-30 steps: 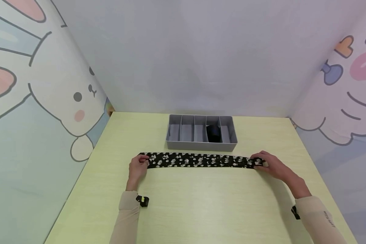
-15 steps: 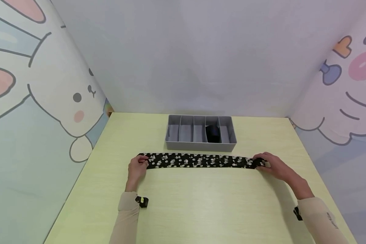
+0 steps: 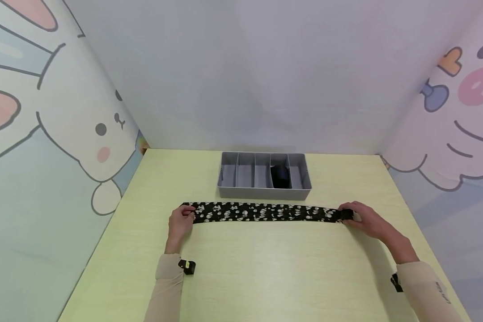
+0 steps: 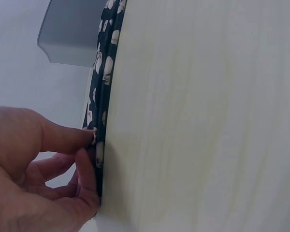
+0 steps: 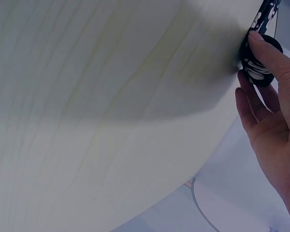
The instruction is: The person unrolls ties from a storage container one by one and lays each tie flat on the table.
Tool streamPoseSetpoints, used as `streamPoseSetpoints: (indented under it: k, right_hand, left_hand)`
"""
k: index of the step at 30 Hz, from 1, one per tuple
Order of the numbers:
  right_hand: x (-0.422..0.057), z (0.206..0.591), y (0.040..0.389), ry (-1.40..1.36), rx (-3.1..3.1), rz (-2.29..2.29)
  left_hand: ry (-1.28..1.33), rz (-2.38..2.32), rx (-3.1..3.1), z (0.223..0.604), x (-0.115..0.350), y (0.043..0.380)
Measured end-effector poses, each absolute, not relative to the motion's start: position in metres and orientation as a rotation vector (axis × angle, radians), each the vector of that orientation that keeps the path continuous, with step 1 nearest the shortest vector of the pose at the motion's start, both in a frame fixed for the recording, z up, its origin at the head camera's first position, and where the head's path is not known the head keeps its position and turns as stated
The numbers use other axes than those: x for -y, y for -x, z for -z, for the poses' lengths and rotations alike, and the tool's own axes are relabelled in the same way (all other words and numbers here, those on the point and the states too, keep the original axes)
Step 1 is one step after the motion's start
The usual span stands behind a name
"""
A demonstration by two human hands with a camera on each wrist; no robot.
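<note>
A black necktie (image 3: 261,212) with a white print lies stretched flat across the table, wider at its left end. My left hand (image 3: 180,220) pinches that wider end; in the left wrist view the thumb and fingertips press together on the cloth's edge. At the other end, my right hand (image 3: 364,219) grips a small roll of the necktie between thumb and fingers. The right wrist view shows the coiled roll (image 5: 257,72) standing on its edge, with dark and white layers visible. Part of the left end is hidden under my left fingers.
Behind the necktie stands a grey divided box (image 3: 264,193) with several narrow compartments. A dark, rolled-looking item (image 3: 281,176) sits in its second compartment from the right. The pale yellow table (image 3: 273,273) meets printed cloth walls at the back and sides.
My right hand has moved slightly to the right with the roll, and a little more of the necktie lies flat. My left hand stays in place at its end.
</note>
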State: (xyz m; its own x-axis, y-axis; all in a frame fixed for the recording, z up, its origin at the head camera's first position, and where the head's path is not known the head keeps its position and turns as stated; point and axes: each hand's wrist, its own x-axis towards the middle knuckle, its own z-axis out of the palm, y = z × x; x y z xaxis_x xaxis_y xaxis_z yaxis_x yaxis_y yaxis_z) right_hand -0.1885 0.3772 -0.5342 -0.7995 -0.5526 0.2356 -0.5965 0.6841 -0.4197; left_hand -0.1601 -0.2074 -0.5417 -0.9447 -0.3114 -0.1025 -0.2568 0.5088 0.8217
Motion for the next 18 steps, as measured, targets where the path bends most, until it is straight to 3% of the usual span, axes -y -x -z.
streamPoseSetpoints:
  k: [18]
  right_hand:
    - [-0.398,0.536,0.182,-0.912,2.785,-0.742]
  left_hand:
    - [-0.503,1.448,2.677,0.541,0.207,0.159]
